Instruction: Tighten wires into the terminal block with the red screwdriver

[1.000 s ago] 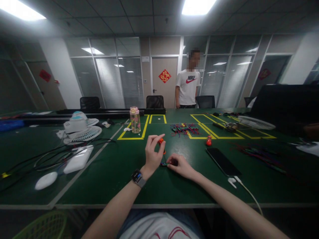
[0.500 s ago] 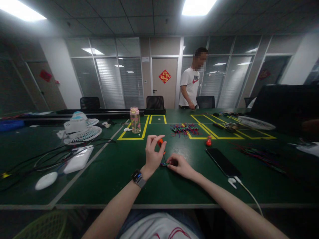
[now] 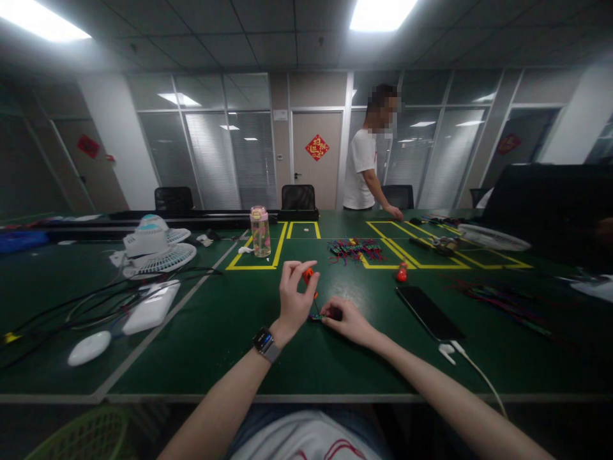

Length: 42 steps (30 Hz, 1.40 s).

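Note:
My left hand (image 3: 295,295) grips a small screwdriver (image 3: 309,275) by its orange-red handle, between thumb and fingers. The screwdriver stands nearly upright, and its thin shaft runs down to a small green circuit board (image 3: 316,317) on the table. With thumb and fingertips my right hand (image 3: 345,319) pinches the right side of that board, partly covering it. Whether the tip sits in a screw is too small to make out.
Beyond my hands lies a pile of wired circuit boards (image 3: 357,250). A red object (image 3: 401,273) and a phone (image 3: 428,312) are to the right. A bottle (image 3: 260,233), fans (image 3: 158,249) and a white power strip (image 3: 151,306) are leftward. A person (image 3: 366,160) stands across the table (image 3: 191,364).
The person across the table has leaned forward and reached a hand rightward onto the table. My hands, the screwdriver and the board stay in nearly the same place.

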Tool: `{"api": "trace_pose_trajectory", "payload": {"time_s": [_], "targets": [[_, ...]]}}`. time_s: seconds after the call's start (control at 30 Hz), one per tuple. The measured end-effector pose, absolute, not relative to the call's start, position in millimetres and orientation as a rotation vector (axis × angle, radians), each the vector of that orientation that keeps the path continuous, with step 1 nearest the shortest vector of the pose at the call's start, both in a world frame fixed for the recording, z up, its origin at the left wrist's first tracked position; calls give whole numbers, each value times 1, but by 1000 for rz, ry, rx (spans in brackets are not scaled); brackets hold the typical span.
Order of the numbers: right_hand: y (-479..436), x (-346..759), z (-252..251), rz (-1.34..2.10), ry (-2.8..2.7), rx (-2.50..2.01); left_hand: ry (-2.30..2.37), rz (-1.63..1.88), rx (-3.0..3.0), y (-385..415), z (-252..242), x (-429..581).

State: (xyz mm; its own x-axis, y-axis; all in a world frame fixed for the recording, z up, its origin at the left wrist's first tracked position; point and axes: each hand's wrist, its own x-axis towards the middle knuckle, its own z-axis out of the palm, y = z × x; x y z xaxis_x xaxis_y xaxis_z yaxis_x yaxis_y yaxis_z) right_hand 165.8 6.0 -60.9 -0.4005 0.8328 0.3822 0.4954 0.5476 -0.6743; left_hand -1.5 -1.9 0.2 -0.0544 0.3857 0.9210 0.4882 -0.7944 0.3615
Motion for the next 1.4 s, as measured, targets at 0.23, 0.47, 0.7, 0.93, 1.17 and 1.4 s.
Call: {"api": "trace_pose_trajectory", "payload": {"time_s": [0.23,0.47,0.7,0.93,1.17,1.4], "targets": [[6,166,-60,605,-2073,-1054,-954,-1995,-2215,-4,-1,-4],[5,166,-59,620,-2071,-1064,-957,-2003,-2153,-2,-1,-3],[6,166,-61,602,-2073,-1058,-959,-1982,-2174,-3,-1,-3],[4,166,-59,618,-2067,-1062,-957,-2000,-2167,-3,-1,-2],[5,166,-60,631,-2063,-1061,-960,-1978,-2131,-3,0,-2],[5,166,-60,624,-2069,-1052,-931,-2014,-2222,-1,-1,-3]]}}
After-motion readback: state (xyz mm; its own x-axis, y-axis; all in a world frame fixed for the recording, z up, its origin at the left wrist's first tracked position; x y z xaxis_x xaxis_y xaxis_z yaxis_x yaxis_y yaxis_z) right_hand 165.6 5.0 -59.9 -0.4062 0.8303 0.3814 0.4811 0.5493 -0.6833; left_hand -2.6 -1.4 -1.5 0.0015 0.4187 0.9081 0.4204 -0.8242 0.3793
